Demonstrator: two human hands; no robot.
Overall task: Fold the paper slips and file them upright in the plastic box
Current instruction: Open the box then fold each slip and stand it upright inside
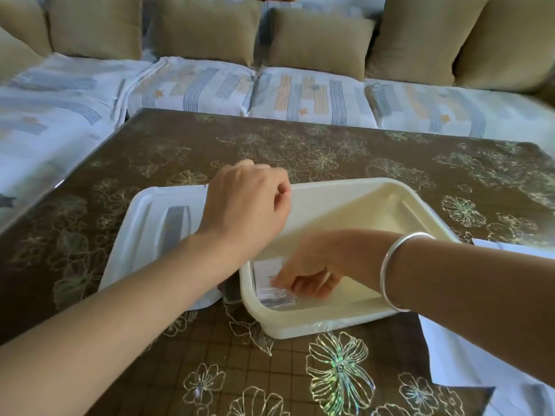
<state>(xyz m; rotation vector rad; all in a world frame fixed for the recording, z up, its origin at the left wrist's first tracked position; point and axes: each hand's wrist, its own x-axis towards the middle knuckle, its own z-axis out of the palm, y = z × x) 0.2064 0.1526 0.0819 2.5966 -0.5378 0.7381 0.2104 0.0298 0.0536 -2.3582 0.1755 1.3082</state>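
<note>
Paper slip [271, 283] sits in near-left corner of plastic box [420, 205], pinched by right hand [309, 271]. Left hand [246, 202] curled above box's left rim; grasp not discernible. Lid [144, 223] left of box on worktop [390, 151].

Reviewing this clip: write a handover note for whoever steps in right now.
Left hand: fingers curled above the left rim of the box; unclear whether it holds anything.
Right hand: inside the box, pinching a slip at the near-left corner.
Lid lies left of the box; more paper lies to its right.
Done: one slip in the box.
Left: fold and file the rest.
</note>
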